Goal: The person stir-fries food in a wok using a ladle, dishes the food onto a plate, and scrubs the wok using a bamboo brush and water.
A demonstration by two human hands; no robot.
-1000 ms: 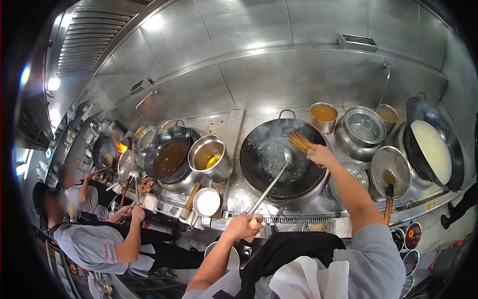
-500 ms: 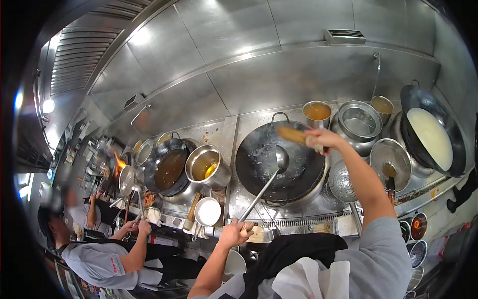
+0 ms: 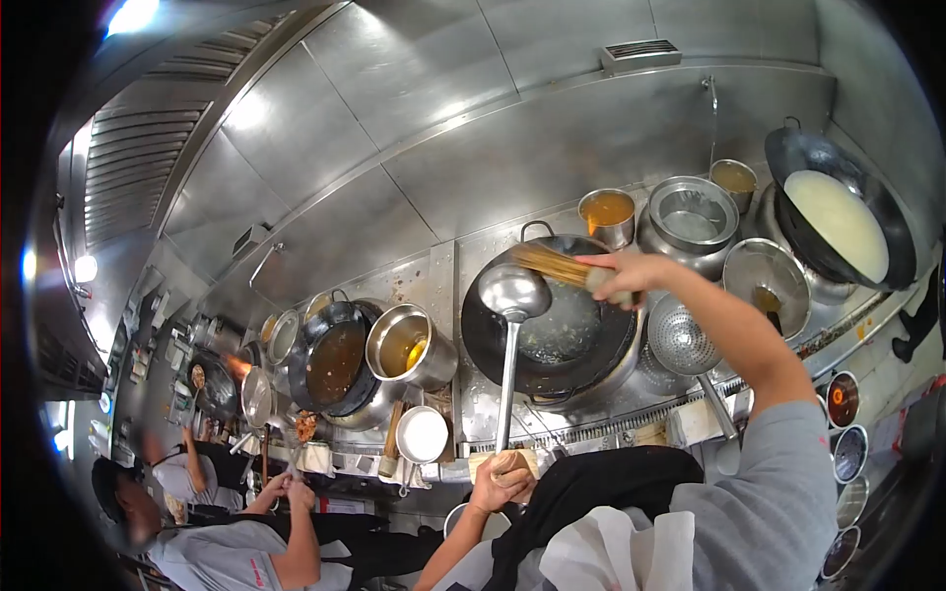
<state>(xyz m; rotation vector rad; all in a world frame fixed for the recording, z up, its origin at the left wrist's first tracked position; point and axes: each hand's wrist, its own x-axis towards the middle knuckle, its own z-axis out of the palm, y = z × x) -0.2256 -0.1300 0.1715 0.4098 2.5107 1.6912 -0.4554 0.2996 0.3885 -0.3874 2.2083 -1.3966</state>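
My left hand (image 3: 503, 483) is wrapped round the end of a long-handled metal ladle (image 3: 514, 293). The ladle's bowl is raised over the left side of a large black wok (image 3: 601, 355). In my right hand (image 3: 623, 276) is a bamboo wok brush (image 3: 552, 264), its bristles pointing left. The bristle tips are close to the ladle's bowl; whether they touch it I cannot tell. Shallow cloudy water with froth lies in the bottom of the wok.
Behind the wok stand a pot of orange liquid (image 3: 607, 211) and a pot with a strainer (image 3: 694, 212). A perforated skimmer (image 3: 685, 337) lies to the right, near a tilted wok of pale liquid (image 3: 838, 225). Left are an oil pot (image 3: 404, 345) and a co-worker (image 3: 227, 542).
The ladle has come up out of the wok's middle and now shows its bowl nearer the camera. My right hand has shifted slightly left and down with the brush. The view has tilted.
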